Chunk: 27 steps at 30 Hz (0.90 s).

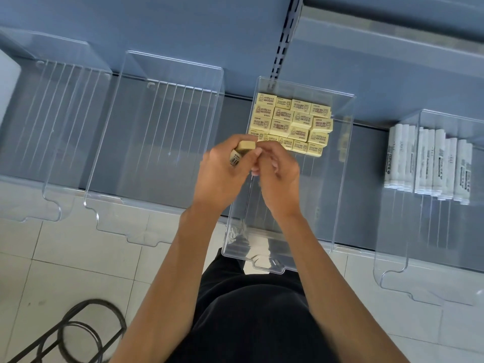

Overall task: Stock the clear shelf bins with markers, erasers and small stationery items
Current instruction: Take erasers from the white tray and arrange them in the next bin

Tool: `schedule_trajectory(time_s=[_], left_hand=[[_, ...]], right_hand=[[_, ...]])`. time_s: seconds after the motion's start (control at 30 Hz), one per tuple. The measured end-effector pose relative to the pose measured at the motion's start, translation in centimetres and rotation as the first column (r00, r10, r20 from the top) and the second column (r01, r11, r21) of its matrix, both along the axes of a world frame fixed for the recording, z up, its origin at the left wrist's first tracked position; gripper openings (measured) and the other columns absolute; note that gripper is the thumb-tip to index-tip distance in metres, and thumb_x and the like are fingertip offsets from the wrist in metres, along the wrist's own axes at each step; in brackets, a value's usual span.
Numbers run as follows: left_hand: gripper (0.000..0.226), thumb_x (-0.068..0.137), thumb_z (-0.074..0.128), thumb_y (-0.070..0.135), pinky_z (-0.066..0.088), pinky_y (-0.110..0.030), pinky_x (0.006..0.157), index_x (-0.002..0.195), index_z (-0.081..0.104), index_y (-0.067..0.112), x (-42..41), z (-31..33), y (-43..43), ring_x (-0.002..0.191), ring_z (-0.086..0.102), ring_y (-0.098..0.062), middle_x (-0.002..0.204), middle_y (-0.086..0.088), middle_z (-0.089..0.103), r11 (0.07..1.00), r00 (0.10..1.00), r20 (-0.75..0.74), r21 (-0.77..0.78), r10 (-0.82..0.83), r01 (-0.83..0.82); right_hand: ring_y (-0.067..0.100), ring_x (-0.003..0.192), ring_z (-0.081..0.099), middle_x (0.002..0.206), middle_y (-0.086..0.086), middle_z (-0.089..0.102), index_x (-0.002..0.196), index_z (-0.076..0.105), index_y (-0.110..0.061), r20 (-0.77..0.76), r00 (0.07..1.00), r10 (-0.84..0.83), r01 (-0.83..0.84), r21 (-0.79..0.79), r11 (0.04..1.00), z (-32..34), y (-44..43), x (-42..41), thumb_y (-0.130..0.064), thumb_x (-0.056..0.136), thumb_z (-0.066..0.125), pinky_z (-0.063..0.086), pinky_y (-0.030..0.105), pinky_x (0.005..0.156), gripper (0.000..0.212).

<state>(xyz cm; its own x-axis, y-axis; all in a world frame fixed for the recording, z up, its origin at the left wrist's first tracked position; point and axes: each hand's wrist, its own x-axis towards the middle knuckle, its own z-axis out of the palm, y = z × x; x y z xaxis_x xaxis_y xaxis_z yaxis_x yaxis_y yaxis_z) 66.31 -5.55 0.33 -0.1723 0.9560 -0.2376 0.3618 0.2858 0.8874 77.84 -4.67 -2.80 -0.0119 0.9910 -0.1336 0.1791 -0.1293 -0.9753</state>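
A clear bin (340,179) in the middle of the shelf holds several yellow erasers (290,121) laid in rows at its far end. My left hand (222,176) grips a yellow eraser (242,150) just above the bin's left wall. My right hand (280,179) hovers over the bin with its fingers curled toward the left hand's fingertips; whether it holds anything is hidden. To the right, another clear bin (392,263) holds several white markers (429,163) lying side by side.
Two clear bins (157,121) (60,113) stand to the left on the grey shelf (366,74), nothing in them. White floor tiles lie below the shelf edge. A black wire frame (76,334) sits at the lower left.
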Motion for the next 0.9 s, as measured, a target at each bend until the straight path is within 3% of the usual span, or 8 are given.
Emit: schedule_trajectory(time_s=[0.13, 0.23, 0.3, 0.47, 0.6, 0.7, 0.77, 0.9], left_hand=[[0.035, 0.089, 0.07, 0.016, 0.05, -0.012, 0.078, 0.124, 0.068, 0.017, 0.9, -0.3, -0.3, 0.087, 0.063, -0.003, 0.103, 0.002, 0.071, 0.98, 0.983, -0.181, 0.19, -0.025, 0.06], [0.038, 0.089, 0.064, 0.021, 0.057, -0.031, 0.074, 0.127, 0.067, 0.019, 1.8, -0.5, -0.7, 0.086, 0.065, -0.009, 0.102, 0.001, 0.069, 0.957, 0.974, -0.222, 0.27, -0.049, 0.11], [0.039, 0.09, 0.063, 0.02, 0.058, -0.03, 0.071, 0.129, 0.065, 0.02, 2.2, -0.7, -1.1, 0.085, 0.065, -0.007, 0.102, 0.003, 0.067, 0.948, 0.975, -0.216, 0.299, -0.047, 0.112], [0.049, 0.091, 0.064, 0.012, 0.051, -0.014, 0.081, 0.138, 0.055, 0.019, 2.4, -0.9, -2.2, 0.089, 0.059, 0.008, 0.101, 0.019, 0.058, 0.954, 0.985, -0.098, 0.251, -0.14, 0.161], [0.046, 0.1, 0.05, 0.002, 0.041, -0.008, 0.056, 0.144, 0.048, 0.013, 2.4, -0.8, -3.1, 0.055, 0.053, 0.004, 0.077, 0.019, 0.061, 0.988, 0.983, 0.139, 0.111, -0.122, 0.107], [0.033, 0.1, 0.053, 0.01, 0.041, -0.012, 0.05, 0.133, 0.059, 0.011, 2.2, -0.4, -2.9, 0.053, 0.053, 0.0, 0.084, 0.006, 0.065, 0.996, 0.975, 0.217, 0.09, -0.044, 0.025], [0.025, 0.098, 0.058, 0.01, 0.042, -0.01, 0.05, 0.122, 0.065, 0.012, 2.0, -0.1, -2.5, 0.059, 0.057, 0.001, 0.09, 0.0, 0.067, 0.996, 0.971, 0.238, 0.086, -0.033, 0.013], [0.019, 0.095, 0.063, 0.009, 0.043, -0.012, 0.053, 0.109, 0.067, 0.021, 1.6, -0.3, -1.9, 0.061, 0.058, 0.001, 0.093, 0.0, 0.069, 0.997, 0.968, 0.248, 0.077, -0.027, 0.008]], right_hand=[[0.019, 0.068, 0.06, 0.075, 0.006, 0.063, 0.091, 0.062, -0.01, -0.161, 0.984, -0.073, 0.068, -0.041, 0.997, 2.2, -1.8, 0.7, -0.037, 0.096, 0.046, 0.053, 0.033, 0.062, 0.032], [0.019, 0.073, 0.064, 0.08, 0.001, 0.066, 0.099, 0.063, -0.018, -0.078, 0.991, -0.108, 0.106, -0.029, 0.994, 2.9, -2.3, 0.9, -0.043, 0.088, 0.059, 0.055, 0.035, 0.065, 0.028], [0.021, 0.07, 0.064, 0.079, -0.001, 0.066, 0.1, 0.064, -0.02, -0.039, 0.994, -0.104, 0.104, 0.0, 0.995, 2.7, -2.5, 1.3, -0.04, 0.088, 0.062, 0.056, 0.042, 0.063, 0.024], [0.025, 0.063, 0.063, 0.083, 0.007, 0.063, 0.111, 0.066, -0.012, 0.001, 0.997, -0.076, 0.076, 0.034, 0.997, 2.1, -3.2, 2.9, -0.024, 0.094, 0.063, 0.056, 0.044, 0.051, 0.02], [0.013, 0.064, 0.064, 0.09, 0.007, 0.068, 0.116, 0.063, -0.005, -0.131, 0.985, -0.113, 0.109, -0.038, 0.993, 2.4, -3.4, 3.3, -0.005, 0.097, 0.058, 0.054, 0.023, 0.058, 0.021], [0.01, 0.057, 0.061, 0.082, -0.001, 0.067, 0.115, 0.061, -0.005, -0.195, 0.973, -0.125, 0.115, -0.06, 0.991, 2.8, -3.0, 4.0, -0.002, 0.095, 0.059, 0.053, 0.022, 0.057, 0.021], [0.015, 0.053, 0.059, 0.082, 0.006, 0.069, 0.111, 0.058, -0.006, -0.227, 0.967, -0.117, 0.103, -0.073, 0.992, 3.0, -2.8, 4.2, -0.002, 0.093, 0.062, 0.054, 0.027, 0.055, 0.018], [0.021, 0.062, 0.066, 0.09, 0.005, 0.07, 0.108, 0.06, -0.014, -0.081, 0.996, -0.035, 0.033, -0.029, 0.999, 2.8, -2.2, 4.6, -0.014, 0.094, 0.065, 0.057, 0.032, 0.058, 0.016]])
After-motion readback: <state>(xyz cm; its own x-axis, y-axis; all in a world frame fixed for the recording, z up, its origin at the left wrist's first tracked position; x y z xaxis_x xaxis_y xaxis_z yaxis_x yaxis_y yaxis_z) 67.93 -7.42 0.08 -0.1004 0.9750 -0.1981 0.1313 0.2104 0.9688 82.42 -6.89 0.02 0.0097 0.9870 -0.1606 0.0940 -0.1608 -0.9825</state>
